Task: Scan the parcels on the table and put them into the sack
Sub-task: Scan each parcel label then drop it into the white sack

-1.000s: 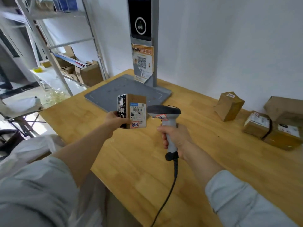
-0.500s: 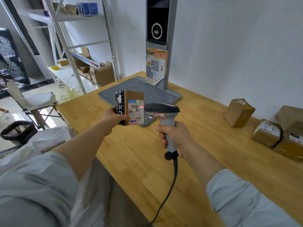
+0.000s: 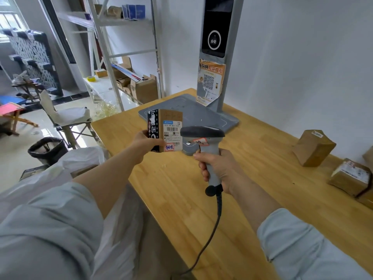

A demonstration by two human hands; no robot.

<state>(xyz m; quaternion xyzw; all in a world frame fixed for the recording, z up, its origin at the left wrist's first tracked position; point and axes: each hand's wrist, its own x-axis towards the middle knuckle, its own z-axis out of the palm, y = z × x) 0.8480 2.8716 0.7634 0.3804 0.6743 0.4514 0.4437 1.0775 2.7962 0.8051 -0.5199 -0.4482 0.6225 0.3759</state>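
My left hand (image 3: 146, 141) grips a small cardboard parcel (image 3: 170, 126) with a white barcode label and black printed tape, holding it upright above the wooden table (image 3: 262, 199). My right hand (image 3: 219, 168) grips the grey handle of a corded barcode scanner (image 3: 201, 133), whose dark head points at the parcel's label from a few centimetres away. The white sack (image 3: 84, 158) lies low at the left, beside the table's edge and partly behind my left arm.
Brown parcels (image 3: 312, 147) (image 3: 351, 175) sit along the table's far right by the wall. A grey scanning stand (image 3: 217, 57) with a flat base stands at the table's back. Metal shelves, a folding chair (image 3: 66, 118) and a black bin (image 3: 47, 148) are on the left.
The view has swung left and down a little, showing more of the room and sack. The red scan light seen on the label half a second ago is gone. Both hands keep their holds.
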